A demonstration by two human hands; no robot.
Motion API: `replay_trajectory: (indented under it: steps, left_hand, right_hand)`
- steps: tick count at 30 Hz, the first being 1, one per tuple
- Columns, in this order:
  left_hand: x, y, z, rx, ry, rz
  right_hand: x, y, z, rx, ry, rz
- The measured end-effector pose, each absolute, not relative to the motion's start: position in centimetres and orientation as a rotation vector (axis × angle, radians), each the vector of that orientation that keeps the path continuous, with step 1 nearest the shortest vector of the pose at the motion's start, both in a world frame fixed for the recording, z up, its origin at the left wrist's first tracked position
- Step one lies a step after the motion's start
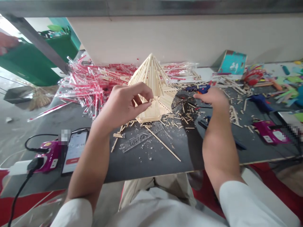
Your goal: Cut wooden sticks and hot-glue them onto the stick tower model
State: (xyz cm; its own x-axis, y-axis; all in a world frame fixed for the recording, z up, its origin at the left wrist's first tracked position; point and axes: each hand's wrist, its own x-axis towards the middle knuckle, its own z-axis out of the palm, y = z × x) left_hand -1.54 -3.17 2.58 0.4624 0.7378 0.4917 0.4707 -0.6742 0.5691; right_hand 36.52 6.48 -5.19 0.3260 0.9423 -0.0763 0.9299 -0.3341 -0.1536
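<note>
A model of pale wooden sticks stands on the dark table, with a pointed, cone-like roof and a flat stick base. My left hand is in front of its left side. Thumb and fingertips are pinched close together, and anything between them is too small to make out. Off to the right, my right hand is closed at a blue glue gun with an orange trigger. The hand hides its handle. Below the model lie a clear plastic ruler and a long thin stick.
Red-and-clear plastic wrappers pile up at the back left. Cut stick pieces litter the right. A phone and a purple power socket sit left; another purple socket and blue glue gun lie right. A metal beam crosses above.
</note>
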Motion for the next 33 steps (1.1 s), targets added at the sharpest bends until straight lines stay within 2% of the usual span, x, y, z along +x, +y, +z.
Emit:
replay_trajectory:
  steps: [4, 10, 13, 16, 20, 25, 33]
  left_hand:
    - [-1.5, -3.2, 2.5, 2.349, 1.008, 1.053]
    - [-1.5, -3.2, 2.7, 2.354, 1.042, 1.035]
    - [-1.1, -3.2, 2.6, 2.266, 1.105, 1.074]
    - [-0.4, -3.5, 2.1, 2.153, 1.113, 1.144]
    - [0.7, -4.2, 1.8, 2.157, 1.043, 1.178]
    - [1.3, -4.6, 1.8, 2.215, 0.992, 1.193]
    - [1.4, -4.7, 1.6, 2.216, 0.967, 1.312]
  right_hand:
    - [36.3, 7.0, -6.3, -2.693, -1.587, 0.381]
    - [35.8, 5.5, -3.6, -2.424, -1.667, 0.243]
    - [33.5, 2.7, 0.0, -2.135, -1.706, 0.113]
    - [29.3, -1.8, 3.8, -1.557, -1.834, 0.076]
    - [24.4, -7.0, 6.9, -1.159, -2.096, 0.080]
    - [22.7, -7.6, 6.6, -1.138, -2.262, 0.204]
    - [21.8, -6.0, 5.0, -1.006, -1.974, 0.662]
